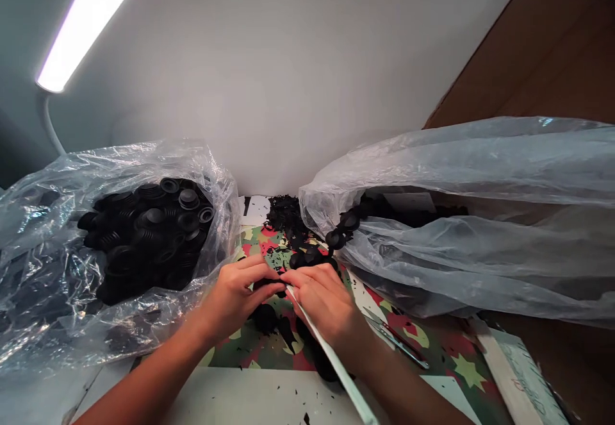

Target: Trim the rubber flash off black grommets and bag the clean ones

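We're angled inward — our left hand (246, 287) pinching a black part (269, 284), our right hand (324, 297) curled along a pale strip (333, 359) — its exact grip we can't tell.

A small black rubber piece (264, 285) and a slim white stick (331, 356) meet at mid-view.
The black rubber piece is held up in a pinch, dark and matte, mostly covered, so its full outline cannot be made out; the slim white stick, long, straight and narrow, slants from just beside it down to the lower right, its near end almost at the bottom edge, its upper tip partly hidden.
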The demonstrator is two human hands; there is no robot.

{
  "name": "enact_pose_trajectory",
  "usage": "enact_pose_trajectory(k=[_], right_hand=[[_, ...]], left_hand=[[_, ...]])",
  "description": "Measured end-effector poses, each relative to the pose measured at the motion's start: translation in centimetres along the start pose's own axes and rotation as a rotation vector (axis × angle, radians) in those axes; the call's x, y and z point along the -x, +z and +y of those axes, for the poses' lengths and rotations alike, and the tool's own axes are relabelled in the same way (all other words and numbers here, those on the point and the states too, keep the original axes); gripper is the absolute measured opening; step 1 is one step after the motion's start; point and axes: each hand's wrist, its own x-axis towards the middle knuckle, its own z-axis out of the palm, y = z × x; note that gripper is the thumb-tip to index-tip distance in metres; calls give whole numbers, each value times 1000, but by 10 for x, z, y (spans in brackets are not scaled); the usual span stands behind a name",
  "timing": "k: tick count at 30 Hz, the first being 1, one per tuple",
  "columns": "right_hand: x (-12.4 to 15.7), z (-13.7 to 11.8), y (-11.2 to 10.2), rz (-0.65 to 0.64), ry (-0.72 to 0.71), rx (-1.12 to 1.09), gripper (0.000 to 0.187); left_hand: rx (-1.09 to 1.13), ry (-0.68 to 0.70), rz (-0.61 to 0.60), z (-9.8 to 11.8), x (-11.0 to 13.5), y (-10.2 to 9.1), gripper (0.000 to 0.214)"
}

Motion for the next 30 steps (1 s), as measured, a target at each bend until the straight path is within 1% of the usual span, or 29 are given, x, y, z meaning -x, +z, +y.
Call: enact_pose_trajectory(k=[2, 4, 6, 9, 12, 15, 17, 18, 20, 22, 26, 30], right_hand=[[2, -1, 5, 26, 15, 55, 19], [4, 3, 7, 8, 52, 85, 19], [5, 10, 5, -9, 109, 89, 19], [5, 19, -1, 40, 166, 73, 21], [3, 21, -6, 56, 228, 0, 17], [2, 15, -9, 45, 376, -142, 10], [2, 12, -11, 52, 438, -212, 11], [1, 10, -12, 59, 444, -234, 12], [1, 8, -14, 87, 417, -266, 13], [-1, 6, -16, 84, 352, -290, 14], [-3, 5, -18, -10, 188, -272, 12], [-4, 6, -16, -30, 130, -243, 11]], left_hand=[[-5, -5, 15, 0, 0, 0, 21], [-1, -10, 31, 0, -1, -1, 20], [7, -12, 46, 1, -2, -2, 19], [13, -23, 54, 4, -3, -4, 19], [16, -25, 52, 7, -4, -5, 23], [27, -22, 60, 9, -4, -6, 24], [39, -29, 66, 10, -4, -7, 23], [45, -30, 67, 10, -4, -8, 23], [54, -24, 66, 9, -5, -9, 22], [59, -6, 51, 8, -4, -8, 21], [55, 27, 8, 6, -3, -7, 18], [48, 38, -6, 6, -3, -6, 17]])
